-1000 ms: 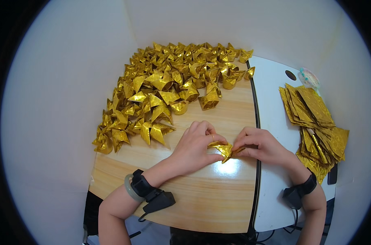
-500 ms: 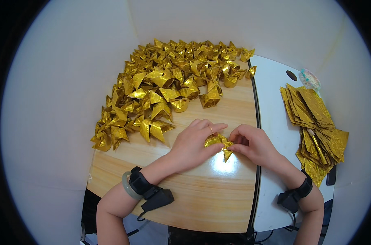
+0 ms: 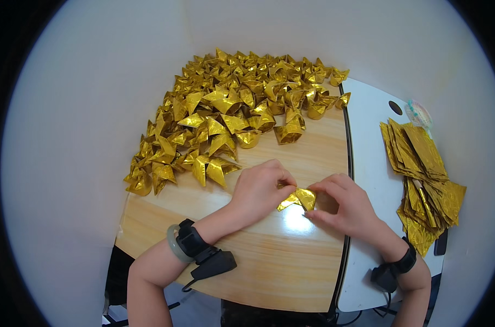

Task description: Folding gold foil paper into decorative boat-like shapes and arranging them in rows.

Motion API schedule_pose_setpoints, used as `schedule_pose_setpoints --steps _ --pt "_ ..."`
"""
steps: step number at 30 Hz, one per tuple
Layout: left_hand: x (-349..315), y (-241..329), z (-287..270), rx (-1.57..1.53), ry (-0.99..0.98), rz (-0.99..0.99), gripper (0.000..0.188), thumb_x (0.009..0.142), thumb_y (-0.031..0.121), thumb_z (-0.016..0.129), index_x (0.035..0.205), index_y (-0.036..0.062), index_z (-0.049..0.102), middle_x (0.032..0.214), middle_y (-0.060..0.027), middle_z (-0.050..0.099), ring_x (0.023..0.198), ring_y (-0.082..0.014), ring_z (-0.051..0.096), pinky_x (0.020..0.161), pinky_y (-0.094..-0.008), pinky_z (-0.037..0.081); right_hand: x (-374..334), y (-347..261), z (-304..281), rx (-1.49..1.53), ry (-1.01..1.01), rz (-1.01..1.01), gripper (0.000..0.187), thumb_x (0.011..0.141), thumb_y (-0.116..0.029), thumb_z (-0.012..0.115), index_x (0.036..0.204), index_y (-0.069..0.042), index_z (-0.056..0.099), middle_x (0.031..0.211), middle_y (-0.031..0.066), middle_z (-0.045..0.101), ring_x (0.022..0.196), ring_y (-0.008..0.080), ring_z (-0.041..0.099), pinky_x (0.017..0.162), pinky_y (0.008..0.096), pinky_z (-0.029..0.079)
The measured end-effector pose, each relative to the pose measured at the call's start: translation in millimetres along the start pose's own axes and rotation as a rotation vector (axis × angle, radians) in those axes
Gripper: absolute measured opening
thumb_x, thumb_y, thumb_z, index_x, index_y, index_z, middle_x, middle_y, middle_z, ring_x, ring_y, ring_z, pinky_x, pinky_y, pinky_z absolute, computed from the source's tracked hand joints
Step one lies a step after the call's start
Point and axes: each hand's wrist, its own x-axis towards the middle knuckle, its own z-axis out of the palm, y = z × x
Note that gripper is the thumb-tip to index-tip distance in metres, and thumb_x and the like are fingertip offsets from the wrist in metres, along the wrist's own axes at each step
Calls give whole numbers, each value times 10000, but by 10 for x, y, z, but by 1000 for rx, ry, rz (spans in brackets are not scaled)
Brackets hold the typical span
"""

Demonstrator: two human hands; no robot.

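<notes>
A partly folded piece of gold foil paper is between my hands above the wood-grain table. My left hand pinches its left end between thumb and fingers. On its right side, my right hand has the thumb at the lower corner and the fingertips at the upper edge, closed around it. The fold has a pointed flap facing right; its underside is hidden. Beyond my hands lies a large heap of folded gold paper ingots, several with pointed ends and rounded middles.
Right of the wooden table, a white table carries stacks of gold paper sheets. A pale beaded-looking object and a dark phone-like slab lie by them. Pale walls enclose the tables. Black wrist devices with cables are on both forearms.
My left fingers have drawn in to pinch the foil paper's left end. The paper has turned, its point swinging from downward to rightward. The whole view has shifted slightly.
</notes>
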Motion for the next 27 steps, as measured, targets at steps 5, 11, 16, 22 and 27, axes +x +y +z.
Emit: schedule_pose_setpoints --steps 5,11,16,22,27 --pt "-3 23 -3 51 19 -10 114 741 179 697 777 77 661 766 -43 595 647 -171 577 585 -288 451 -74 -7 96 -44 66 -56 430 710 -182 726 1084 -33 576 945 99 583 885 270 561 743 354 481" --pt "5 42 -7 35 2 -75 132 737 168 693 769 57 630 761 -61 602 669 -196 589 603 -303 457 -39 8 73 -12 33 -94 545 725 -142 705 1205 -6 487 1002 137 585 904 288 557 781 359 475" --pt "7 33 -7 3 22 -108 133 736 158 690 775 49 625 758 -71 606 673 -201 590 607 -309 458 -72 -34 53 -22 -115 -79 667 785 -306 664 1293 30 394 1213 191 502 1142 332 460 963 415 379" --pt "-7 60 -30 34 14 -128 107 736 147 678 785 65 630 755 -52 597 717 -200 590 629 -322 456 -80 -60 -4 -402 -220 -218 815 795 -540 567 1324 47 364 1383 188 370 1311 327 309 1063 479 261" --pt "10 60 -68 153 9 -88 86 728 174 686 769 107 650 753 -5 594 796 -194 558 678 -324 440 -42 2 19 -429 -228 -281 811 784 -578 543 1297 35 409 1387 163 379 1307 308 326 1058 476 271"
